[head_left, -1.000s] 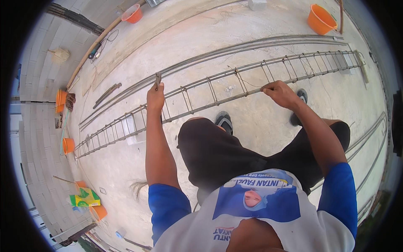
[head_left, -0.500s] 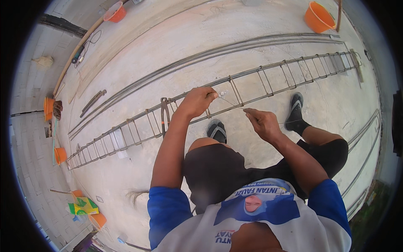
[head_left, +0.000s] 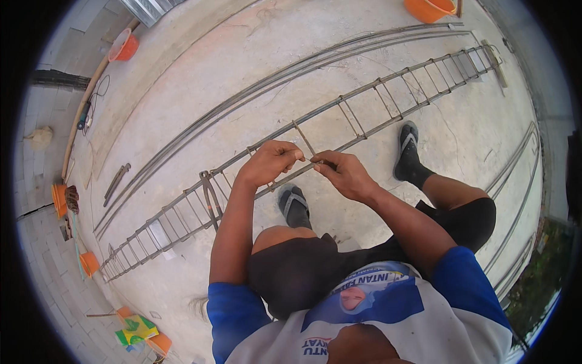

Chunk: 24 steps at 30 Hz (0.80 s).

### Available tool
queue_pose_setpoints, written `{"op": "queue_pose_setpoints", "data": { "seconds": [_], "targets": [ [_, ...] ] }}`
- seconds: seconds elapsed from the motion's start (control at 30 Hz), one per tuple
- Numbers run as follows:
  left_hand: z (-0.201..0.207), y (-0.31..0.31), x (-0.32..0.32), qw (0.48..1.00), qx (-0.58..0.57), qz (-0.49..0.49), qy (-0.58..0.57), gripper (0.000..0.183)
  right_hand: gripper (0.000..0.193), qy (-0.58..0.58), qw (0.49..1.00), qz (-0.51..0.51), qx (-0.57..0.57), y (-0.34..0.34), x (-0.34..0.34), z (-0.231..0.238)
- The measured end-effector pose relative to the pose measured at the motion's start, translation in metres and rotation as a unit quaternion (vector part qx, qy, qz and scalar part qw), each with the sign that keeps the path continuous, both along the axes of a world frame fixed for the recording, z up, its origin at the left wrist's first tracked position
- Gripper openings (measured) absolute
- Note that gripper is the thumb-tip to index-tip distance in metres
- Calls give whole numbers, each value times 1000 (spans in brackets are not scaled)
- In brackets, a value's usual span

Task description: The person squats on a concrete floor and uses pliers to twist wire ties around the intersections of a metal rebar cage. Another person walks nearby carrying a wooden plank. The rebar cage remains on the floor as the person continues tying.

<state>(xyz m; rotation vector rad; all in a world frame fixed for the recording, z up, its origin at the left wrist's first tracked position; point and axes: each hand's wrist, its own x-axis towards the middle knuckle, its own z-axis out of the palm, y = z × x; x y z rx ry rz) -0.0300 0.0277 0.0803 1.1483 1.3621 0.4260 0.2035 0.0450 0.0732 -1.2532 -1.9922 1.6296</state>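
Note:
A long ladder-like rebar cage [head_left: 382,126], with cross ties along its length, runs diagonally over the floor in front of me. Just above its near bar, my left hand [head_left: 271,162] pinches a thin tie wire [head_left: 308,159]. My right hand [head_left: 344,175] pinches the same wire a short way to the right, beside a cross tie. Whether the wire is looped around the bars is too small to tell. To the left of my left hand, a pair of pincers [head_left: 211,195] rests across the cage, its handles toward me and partly behind my forearm.
Several loose steel bars [head_left: 242,91] lie beyond the cage, and more bars [head_left: 515,164] lie at right. My sandalled feet stand at the cage's near side. Orange buckets [head_left: 89,262] and a red basin [head_left: 124,45] line the left wall; an orange basin [head_left: 429,8] stands far right.
My hands have come closer together, so less wire stretches between them. The right hand has moved left toward the left hand. The view has shifted, with the floor things lying differently in it.

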Motion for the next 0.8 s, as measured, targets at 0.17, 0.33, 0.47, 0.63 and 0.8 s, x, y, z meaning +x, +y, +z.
{"op": "queue_pose_setpoints", "data": {
  "seconds": [0.17, 0.33, 0.47, 0.63, 0.8],
  "targets": [
    [-6, 29, -4, 998, 38, 32, 43, 52, 29, -93, 992, -85, -22, 17, -3, -16],
    [-87, 53, -34, 976, 40, 173, 128, 55, 30, -162, 979, -106, -60, 38, -7, -84],
    [-121, 72, -32, 981, -11, 180, 74, 54, 33, -84, 982, -135, -105, 67, -37, -106],
    [-124, 84, -20, 974, -51, 221, -16, 44, 32, 33, 954, -157, -254, 81, -62, -123],
    [-122, 85, -17, 958, -30, 280, -46, 29, 25, 16, 965, -167, -200, 76, -72, -133]
  ]
}}
